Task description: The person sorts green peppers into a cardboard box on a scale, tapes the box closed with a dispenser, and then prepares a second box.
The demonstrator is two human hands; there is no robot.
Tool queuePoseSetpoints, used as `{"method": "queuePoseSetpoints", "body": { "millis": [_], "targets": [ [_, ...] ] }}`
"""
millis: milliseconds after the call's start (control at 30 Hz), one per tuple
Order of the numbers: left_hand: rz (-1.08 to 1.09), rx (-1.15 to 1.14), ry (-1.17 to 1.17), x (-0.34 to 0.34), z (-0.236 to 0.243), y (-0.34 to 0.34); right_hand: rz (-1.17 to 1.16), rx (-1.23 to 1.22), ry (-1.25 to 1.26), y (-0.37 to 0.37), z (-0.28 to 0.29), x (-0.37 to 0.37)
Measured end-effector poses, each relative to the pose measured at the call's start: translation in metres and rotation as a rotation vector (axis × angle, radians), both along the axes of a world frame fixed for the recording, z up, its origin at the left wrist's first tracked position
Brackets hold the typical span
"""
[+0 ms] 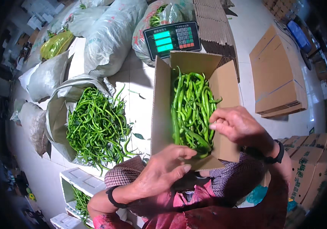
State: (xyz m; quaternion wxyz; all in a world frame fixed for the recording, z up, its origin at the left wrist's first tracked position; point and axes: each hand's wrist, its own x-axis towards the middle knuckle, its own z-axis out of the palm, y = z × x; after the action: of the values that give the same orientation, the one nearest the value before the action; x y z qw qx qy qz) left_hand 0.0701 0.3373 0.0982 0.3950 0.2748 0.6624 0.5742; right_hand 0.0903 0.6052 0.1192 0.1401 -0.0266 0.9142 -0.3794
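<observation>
"Red clothing (171, 219) lines the lower edge; where are the green chili peppers (192, 103)?"
"Inside the open cardboard carton (226, 89), mostly lengthwise, near to far."
"Fingers?"
"Left hand (157, 168): thumb and forefinger parted at the near end. Right hand (236, 124), nearer: curled, peppers just leftward; pinching, I can't tell."

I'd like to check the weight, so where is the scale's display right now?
In the head view, the scale's display is at upper middle, just beyond the far flap of the open cardboard box, overlapping a stuffed plastic bag.
</observation>
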Motion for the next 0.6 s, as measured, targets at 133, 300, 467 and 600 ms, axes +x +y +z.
{"method": "queuePoseSetpoints", "body": {
  "millis": [133, 300, 467, 600],
  "targets": [
    [0.004, 0.001, -0.151, -0.004, -0.009, -0.005, 0.157, 0.057, 0.041, -0.008, -0.013, -0.015],
    [-0.080, 0.031, -0.138, -0.006, -0.022, -0.006, 0.311, 0.287, 0.026, -0.013, -0.044, -0.035],
    [-0.138, 0.070, 0.070, -0.015, -0.032, -0.005, 0.450, 0.404, 0.276, -0.009, -0.100, -0.041],
    [-0.113, 0.061, 0.410, -0.021, -0.064, -0.006, 0.400, 0.664, -0.027, -0.016, -0.118, -0.067]
  ]
}}
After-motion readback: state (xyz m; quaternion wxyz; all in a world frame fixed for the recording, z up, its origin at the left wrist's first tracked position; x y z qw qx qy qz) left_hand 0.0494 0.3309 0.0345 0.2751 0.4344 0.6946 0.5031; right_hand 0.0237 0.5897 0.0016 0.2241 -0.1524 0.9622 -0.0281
